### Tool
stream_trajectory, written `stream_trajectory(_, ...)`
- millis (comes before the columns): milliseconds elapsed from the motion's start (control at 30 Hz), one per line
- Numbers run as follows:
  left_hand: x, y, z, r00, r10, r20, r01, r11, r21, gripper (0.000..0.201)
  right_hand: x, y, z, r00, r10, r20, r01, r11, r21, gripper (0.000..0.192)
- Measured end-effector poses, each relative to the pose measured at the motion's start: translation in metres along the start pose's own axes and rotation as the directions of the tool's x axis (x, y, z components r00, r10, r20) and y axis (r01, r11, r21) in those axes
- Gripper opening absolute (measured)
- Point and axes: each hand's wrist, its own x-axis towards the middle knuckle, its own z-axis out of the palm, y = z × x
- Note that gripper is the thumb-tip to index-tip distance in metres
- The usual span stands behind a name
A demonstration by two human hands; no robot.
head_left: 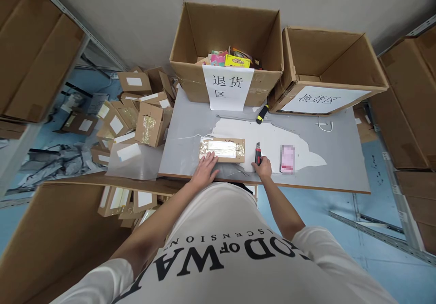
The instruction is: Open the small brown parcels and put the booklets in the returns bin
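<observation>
A small taped cardboard box [241, 152] with a white label lies near the front of the grey table. My left hand [205, 169] rests with its fingers spread on the box's front left part, not wrapped around it. In my right hand [264, 168] is a red and black utility knife [258, 150], its blade end pointing away from me. To the right of that hand lies a small pink item [288, 158], blurred over, so its kind does not show.
Two large open cartons, one holding colourful packages [237, 61], stand along the table's back: a left carton [194, 79] and a right carton [340, 79]. A black and yellow tool [262, 114] lies before them. Opened boxes [148, 125] pile up left; another big carton [64, 231] is below.
</observation>
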Motion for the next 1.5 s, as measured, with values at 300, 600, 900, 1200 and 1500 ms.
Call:
stream_trajectory(300,0.002,0.006,0.003,0.991,-0.022,0.129,0.010,0.996,0.093,0.063,0.010,-0.010,-0.001,0.998,0.025,0.064,-0.016,0.991,-0.131,0.042)
stream_trajectory(600,0.001,0.004,0.006,0.997,-0.019,0.080,0.014,0.998,0.059,0.061,0.008,-0.016,-0.029,0.993,-0.112,0.045,0.092,0.945,0.313,0.044)
stream_trajectory(900,0.007,-0.001,0.009,1.000,-0.006,-0.025,0.006,1.000,0.028,0.052,-0.013,-0.074,-0.101,0.877,-0.446,0.181,0.229,0.718,0.657,0.047)
stream_trajectory(1200,-0.003,0.000,0.007,1.000,-0.012,-0.002,0.012,0.997,0.075,0.063,-0.032,-0.152,-0.112,0.481,-0.810,0.335,0.788,0.567,0.241,0.048)
stream_trajectory(1500,-0.005,-0.007,0.004,1.000,-0.023,0.017,0.021,0.994,0.109,0.068,-0.026,-0.200,-0.091,0.317,-0.773,0.549,0.938,0.339,-0.065,0.049)
